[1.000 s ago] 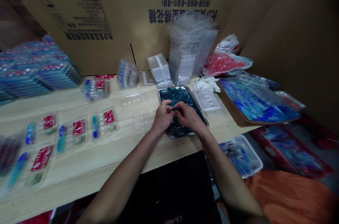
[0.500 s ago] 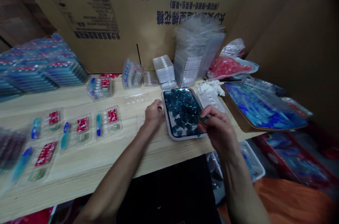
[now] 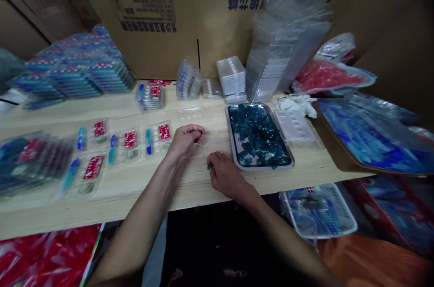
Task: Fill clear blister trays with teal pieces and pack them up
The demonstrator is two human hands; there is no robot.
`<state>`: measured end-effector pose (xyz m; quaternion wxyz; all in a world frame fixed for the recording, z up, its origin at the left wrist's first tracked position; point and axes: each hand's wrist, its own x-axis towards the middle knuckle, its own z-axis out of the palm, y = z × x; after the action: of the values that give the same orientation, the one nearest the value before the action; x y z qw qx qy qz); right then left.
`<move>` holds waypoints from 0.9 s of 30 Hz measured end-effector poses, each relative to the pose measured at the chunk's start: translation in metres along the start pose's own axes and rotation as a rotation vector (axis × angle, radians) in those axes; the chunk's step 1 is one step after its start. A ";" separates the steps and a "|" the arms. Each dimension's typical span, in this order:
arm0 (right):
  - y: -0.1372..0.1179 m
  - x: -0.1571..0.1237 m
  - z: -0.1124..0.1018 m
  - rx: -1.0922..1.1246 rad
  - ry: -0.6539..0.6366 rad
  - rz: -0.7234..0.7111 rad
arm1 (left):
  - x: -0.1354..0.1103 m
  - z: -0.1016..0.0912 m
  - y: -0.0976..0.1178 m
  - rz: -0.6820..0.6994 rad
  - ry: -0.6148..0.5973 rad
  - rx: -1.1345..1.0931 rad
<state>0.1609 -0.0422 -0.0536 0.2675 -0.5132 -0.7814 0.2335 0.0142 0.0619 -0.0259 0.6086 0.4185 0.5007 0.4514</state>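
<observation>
Pinching a small green piece [image 3: 209, 166] between thumb and fingers, my right hand [image 3: 224, 175] sits low at the edge of a clear tray [image 3: 200, 164]; a fingertip grip seems right for something so small. My left hand [image 3: 186, 140] is closed too, thumb against finger on a dark bit [image 3: 201, 132] that I can't make out properly. It is by the far side of the tray, perhaps to keep both sets of fingers within reach of the hollows; whether it touches the plastic I can't tell.

Just beside my right hand, a metal dish [image 3: 231, 138] holds a heap of green pieces [image 3: 259, 126], close enough, I'd judge, that I barely have to stretch. Another clear tray [image 3: 194, 114] lies flat beyond my left hand.

To my left, three filled packs [image 3: 158, 138] lie in a row with a fourth pack [image 3: 92, 168] nearer me, all spread face up, probably so their contents show at a glance. Clear plastic stacks [image 3: 271, 68] stand at the back before a big cardboard box [image 3: 217, 38], likely to leave the front of the table [image 3: 142, 194] for working. Farther right, a low carton [image 3: 334, 156] keeps long blue things [image 3: 368, 131] together, and a white basket [image 3: 349, 219] sits below the table's edge.
</observation>
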 end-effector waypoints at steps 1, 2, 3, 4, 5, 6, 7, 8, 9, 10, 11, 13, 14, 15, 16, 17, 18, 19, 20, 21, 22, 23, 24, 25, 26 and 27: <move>0.001 0.002 0.007 -0.037 -0.011 0.021 | -0.002 -0.011 -0.002 -0.031 0.003 0.008; 0.004 0.003 0.011 -0.053 -0.016 0.039 | -0.003 -0.021 -0.003 -0.061 0.001 0.015; 0.007 0.005 0.014 -0.054 -0.019 0.050 | -0.004 -0.030 -0.004 -0.078 0.000 0.027; 0.010 0.006 0.015 -0.047 -0.020 0.056 | -0.004 -0.037 -0.005 -0.076 0.001 0.050; 0.013 0.007 0.015 -0.041 -0.020 0.061 | -0.003 -0.043 -0.006 -0.053 0.008 0.090; 0.015 0.008 0.015 -0.036 -0.021 0.062 | 0.000 -0.048 -0.007 -0.009 0.019 0.150; 0.017 0.009 0.015 -0.032 -0.023 0.061 | 0.004 -0.050 -0.009 0.050 0.026 0.231; 0.017 0.009 0.014 -0.029 -0.024 0.059 | 0.009 -0.051 -0.010 0.122 0.027 0.327; 0.018 0.009 0.014 -0.026 -0.025 0.056 | 0.015 -0.050 -0.012 0.201 0.017 0.432; 0.018 0.009 0.014 -0.025 -0.026 0.052 | 0.022 -0.048 -0.014 0.279 0.000 0.538; 0.018 0.009 0.014 -0.024 -0.025 0.051 | 0.029 -0.045 -0.017 0.354 -0.024 0.634; 0.018 0.010 0.014 -0.023 -0.023 0.053 | 0.042 -0.037 -0.023 0.469 -0.092 0.775; 0.018 0.010 0.014 -0.023 -0.023 0.056 | 0.048 -0.034 -0.026 0.507 -0.127 0.811; 0.018 0.010 0.014 -0.022 -0.025 0.057 | 0.052 -0.031 -0.030 0.536 -0.158 0.829; 0.018 0.011 0.014 -0.021 -0.029 0.057 | 0.054 -0.030 -0.033 0.558 -0.184 0.832; 0.018 0.011 0.013 -0.022 -0.032 0.055 | 0.056 -0.030 -0.035 0.569 -0.207 0.827; 0.018 0.011 0.013 -0.025 -0.034 0.055 | 0.057 -0.030 -0.037 0.569 -0.222 0.815; 0.018 0.012 0.013 -0.029 -0.036 0.057 | 0.056 -0.031 -0.039 0.558 -0.232 0.797; 0.017 0.012 0.013 -0.032 -0.035 0.060 | 0.055 -0.033 -0.040 0.543 -0.239 0.776; 0.017 0.012 0.013 -0.035 -0.034 0.062 | 0.054 -0.034 -0.042 0.528 -0.246 0.756; 0.017 0.012 0.013 -0.036 -0.032 0.066 | 0.053 -0.036 -0.043 0.520 -0.247 0.742; 0.017 0.011 0.014 -0.034 -0.030 0.066 | 0.052 -0.037 -0.044 0.521 -0.244 0.740; 0.018 0.011 0.014 -0.027 -0.026 0.064 | 0.051 -0.037 -0.045 0.533 -0.239 0.749; 0.020 0.011 0.014 -0.013 -0.019 0.061 | 0.050 -0.037 -0.045 0.549 -0.232 0.770; 0.022 0.011 0.014 0.011 -0.008 0.058 | 0.049 -0.037 -0.046 0.563 -0.224 0.798; 0.025 0.012 0.014 0.048 0.008 0.054 | 0.047 -0.037 -0.045 0.569 -0.221 0.831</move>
<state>0.1644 -0.0238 -0.0778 0.2765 -0.5285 -0.7604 0.2570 -0.0124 0.0987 -0.0859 0.2932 0.7899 0.4367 0.3153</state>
